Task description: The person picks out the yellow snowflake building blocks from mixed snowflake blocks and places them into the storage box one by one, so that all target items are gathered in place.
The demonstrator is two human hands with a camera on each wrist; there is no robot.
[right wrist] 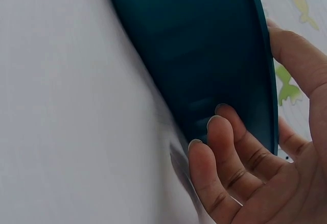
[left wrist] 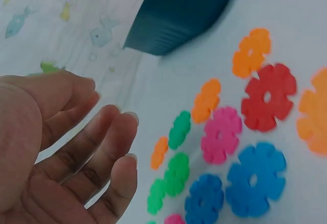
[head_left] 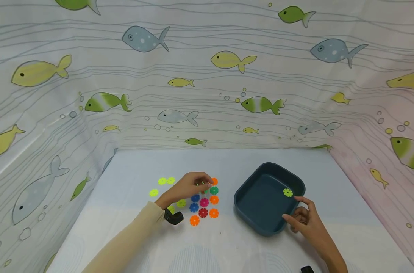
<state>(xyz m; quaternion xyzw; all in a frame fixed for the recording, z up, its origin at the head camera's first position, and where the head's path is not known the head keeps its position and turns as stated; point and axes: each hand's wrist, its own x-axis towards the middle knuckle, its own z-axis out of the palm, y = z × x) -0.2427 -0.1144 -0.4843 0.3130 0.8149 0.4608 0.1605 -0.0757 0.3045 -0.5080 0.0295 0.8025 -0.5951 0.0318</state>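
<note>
My left hand [head_left: 194, 184] hovers over a cluster of small notched flower-shaped discs, fingers loosely bent with nothing between them. Just beyond its fingertips are an orange disc [head_left: 214, 181] and a green disc [head_left: 214, 190]. In the left wrist view, a pink disc [left wrist: 221, 135], a red disc [left wrist: 269, 113] and a blue disc [left wrist: 255, 203] lie beside the hand. My right hand [head_left: 305, 220] grips the near right side of a dark teal plastic basin [head_left: 258, 204]; several fingers rest on its outer wall [right wrist: 189, 45]. Inside, a yellow-green disc [head_left: 288, 192] shows near the right wall.
More yellow-green discs [head_left: 153, 193] lie left of the left hand. An orange disc [head_left: 194, 220] is nearest the front of the cluster. The table [head_left: 224, 242] has a pale cloth, and a fish-printed curtain [head_left: 200, 125] encloses the back and sides.
</note>
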